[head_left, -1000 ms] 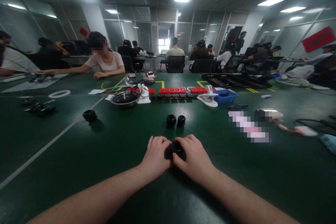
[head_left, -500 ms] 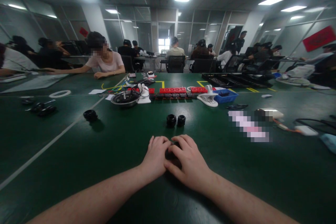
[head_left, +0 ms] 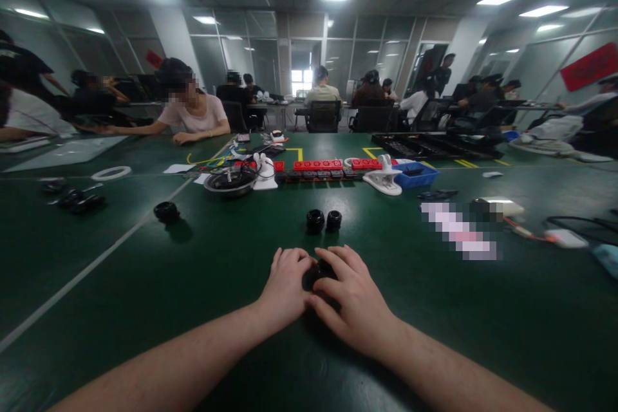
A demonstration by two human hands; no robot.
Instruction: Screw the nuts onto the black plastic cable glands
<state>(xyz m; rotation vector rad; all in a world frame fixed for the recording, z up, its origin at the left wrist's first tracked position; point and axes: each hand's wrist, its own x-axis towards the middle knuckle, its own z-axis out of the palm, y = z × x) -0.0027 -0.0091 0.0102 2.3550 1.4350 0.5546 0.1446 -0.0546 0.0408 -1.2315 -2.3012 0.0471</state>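
Observation:
A dark, round object (head_left: pixel 316 273) sits between my hands, low over the green table (head_left: pixel 232 257), and is largely covered by fingers. My left hand (head_left: pixel 288 280) is curled against its left side. From the right, my right hand (head_left: pixel 350 293) wraps its bent fingers and thumb round it. Just beyond my fingertips stand two black ribbed cylindrical pieces, a larger one (head_left: pixel 315 221) and a smaller one (head_left: pixel 333 221), side by side. A similar black piece (head_left: pixel 167 212) lies further left.
Red sockets (head_left: pixel 317 165), a blue bin (head_left: pixel 416 176), a white clamp (head_left: pixel 386 180) and a round dish (head_left: pixel 230 190) with cables stand across the middle. A motor-like object (head_left: pixel 497 208) lies right. A person (head_left: pixel 197 109) sits at the far left side.
My right hand has shifted slightly right, and more of the dark object shows between my hands. At the far left, a person in black has come into view.

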